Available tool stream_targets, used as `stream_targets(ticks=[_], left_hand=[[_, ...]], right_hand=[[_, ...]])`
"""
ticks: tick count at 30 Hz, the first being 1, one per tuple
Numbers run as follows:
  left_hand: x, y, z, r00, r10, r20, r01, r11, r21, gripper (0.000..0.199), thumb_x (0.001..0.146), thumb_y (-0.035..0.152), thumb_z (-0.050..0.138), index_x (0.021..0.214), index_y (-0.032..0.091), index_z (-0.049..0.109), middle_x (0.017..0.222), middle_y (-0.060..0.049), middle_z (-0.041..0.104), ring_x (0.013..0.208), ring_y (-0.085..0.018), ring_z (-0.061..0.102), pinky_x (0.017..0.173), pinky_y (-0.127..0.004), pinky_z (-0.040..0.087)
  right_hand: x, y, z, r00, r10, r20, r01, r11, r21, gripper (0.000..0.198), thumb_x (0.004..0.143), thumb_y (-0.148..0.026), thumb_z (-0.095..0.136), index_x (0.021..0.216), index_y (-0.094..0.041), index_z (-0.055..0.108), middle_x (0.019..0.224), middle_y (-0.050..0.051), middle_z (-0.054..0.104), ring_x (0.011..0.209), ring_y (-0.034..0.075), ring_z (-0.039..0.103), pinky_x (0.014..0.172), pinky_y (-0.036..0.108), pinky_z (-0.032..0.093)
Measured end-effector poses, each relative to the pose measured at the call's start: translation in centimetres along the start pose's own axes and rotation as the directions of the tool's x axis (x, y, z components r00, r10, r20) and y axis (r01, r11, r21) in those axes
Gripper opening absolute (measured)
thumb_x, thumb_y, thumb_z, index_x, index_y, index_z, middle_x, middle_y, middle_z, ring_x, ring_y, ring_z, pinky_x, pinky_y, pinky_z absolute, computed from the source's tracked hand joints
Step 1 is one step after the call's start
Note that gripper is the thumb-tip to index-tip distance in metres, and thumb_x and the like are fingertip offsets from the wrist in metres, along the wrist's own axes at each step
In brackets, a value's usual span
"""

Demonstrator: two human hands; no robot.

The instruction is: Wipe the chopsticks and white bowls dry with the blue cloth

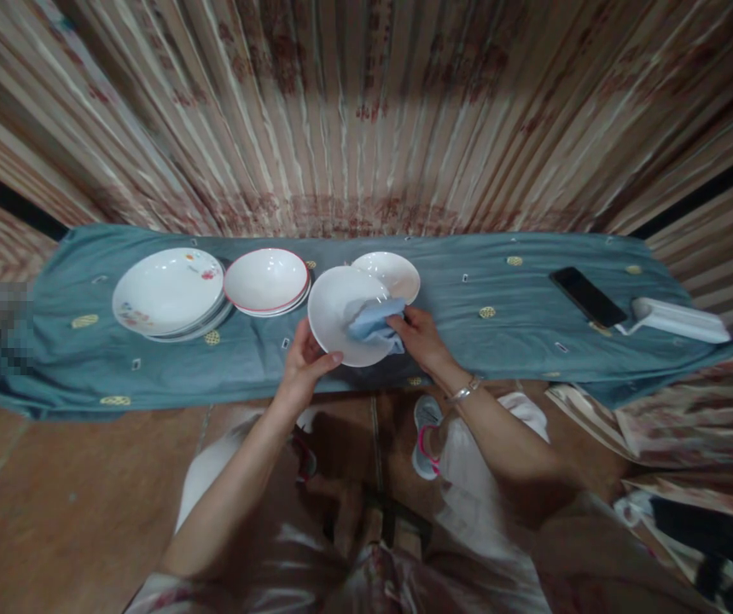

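Gripping the wide white bowl (334, 309) by its lower left rim, the person's left hand (304, 367) has its fingers curled closed, thumb laid over the edge. The right hand (427, 339) pinches a light blue cloth (375, 326) between its fingers, over the bowl's right side. The bowl is held tilted at the near part of the teal-covered bench (500, 350), partly hiding another white bowl (398, 273) behind. Leftward stand stacked red-rimmed bowls (267, 280) and floral dishes (165, 294); well rightward lies a black smartphone (589, 297). The held bowl looks plain, its inside partly covered.
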State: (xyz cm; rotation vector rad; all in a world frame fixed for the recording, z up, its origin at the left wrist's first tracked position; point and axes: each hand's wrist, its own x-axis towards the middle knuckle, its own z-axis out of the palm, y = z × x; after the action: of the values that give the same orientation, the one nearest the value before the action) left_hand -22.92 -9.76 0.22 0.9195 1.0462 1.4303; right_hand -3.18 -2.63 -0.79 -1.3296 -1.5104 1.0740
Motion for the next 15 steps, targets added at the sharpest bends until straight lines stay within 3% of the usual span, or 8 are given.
stream_targets(ticks=[6, 11, 15], left_hand=[[-0.2, 0.7, -0.2, 0.996, -0.069, 0.063, 0.069, 0.998, -0.01, 0.07, 0.056, 0.032, 0.078, 0.122, 0.018, 0.061, 0.109, -0.007, 0.07, 0.105, -0.027, 0.062, 0.092, -0.037, 0.047], [-0.2, 1.0, -0.3, 0.983, -0.105, 0.153, 0.109, 0.994, -0.017, 0.06, 0.057, 0.035, 0.076, 0.112, 0.014, 0.067, 0.106, -0.009, 0.072, 0.108, -0.032, 0.062, 0.093, -0.039, 0.047], [-0.1, 0.8, -0.4, 0.98, -0.148, 0.132, 0.156, 0.987, -0.047, 0.062, 0.063, 0.044, 0.075, 0.116, 0.015, 0.065, 0.112, -0.011, 0.07, 0.111, -0.033, 0.06, 0.092, -0.041, 0.048]], right_hand=[[0.3, 0.0, -0.8, 0.999, -0.035, -0.008, 0.035, 0.995, -0.098, 0.03, 0.076, -0.045, 0.055, 0.067, -0.017, 0.061, 0.057, -0.004, 0.051, 0.056, 0.012, 0.045, 0.054, 0.024, 0.035], [0.4, 0.1, -1.3, 0.999, -0.051, 0.017, 0.052, 0.995, -0.083, 0.033, 0.076, -0.048, 0.054, 0.068, -0.017, 0.061, 0.057, -0.003, 0.05, 0.056, 0.011, 0.044, 0.054, 0.024, 0.036], [0.4, 0.1, -1.2, 0.999, -0.031, 0.009, 0.032, 0.997, -0.065, 0.033, 0.074, -0.048, 0.055, 0.065, -0.017, 0.059, 0.055, -0.003, 0.05, 0.055, 0.012, 0.044, 0.053, 0.024, 0.035]])
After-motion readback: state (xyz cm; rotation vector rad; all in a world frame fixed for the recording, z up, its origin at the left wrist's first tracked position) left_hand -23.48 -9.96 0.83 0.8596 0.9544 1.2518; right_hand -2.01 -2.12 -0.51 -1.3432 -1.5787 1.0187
